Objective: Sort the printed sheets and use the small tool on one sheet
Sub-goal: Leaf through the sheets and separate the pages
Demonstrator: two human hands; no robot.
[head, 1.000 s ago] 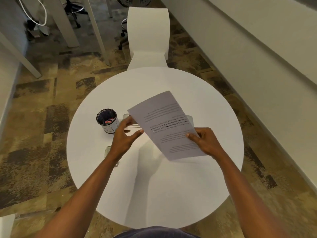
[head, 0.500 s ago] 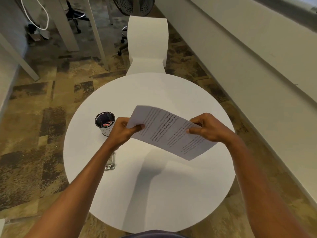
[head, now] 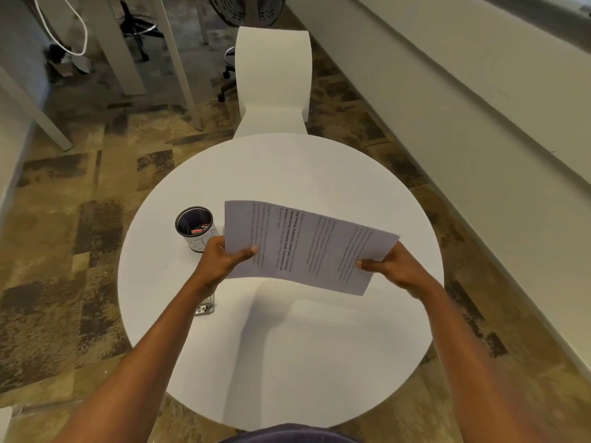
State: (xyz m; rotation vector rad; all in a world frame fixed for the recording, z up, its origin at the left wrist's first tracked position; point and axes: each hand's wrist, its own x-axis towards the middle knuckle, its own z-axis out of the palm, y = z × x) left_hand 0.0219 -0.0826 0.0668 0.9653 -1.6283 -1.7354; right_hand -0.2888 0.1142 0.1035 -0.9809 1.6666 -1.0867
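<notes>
I hold a printed sheet (head: 307,247) above the round white table (head: 319,362), printed side up, its text lines running sideways to me. My left hand (head: 224,257) pinches its left edge, thumb on top. My right hand (head: 393,266) pinches its right edge. A small clear and metallic tool (head: 206,306) lies on the table just under my left wrist, partly hidden by my forearm. The sheet hides the table surface behind it.
A dark mesh cup (head: 195,227) with small items inside stands on the table left of the sheet. A white chair (head: 273,81) faces me across the table. A wall (head: 463,107) runs along the right; desk legs (head: 174,59) stand at the far left.
The sheet has turned from lying diagonally to a wide, sideways hold and now shows its printed side. My left hand has gone from reaching under it to gripping its left edge.
</notes>
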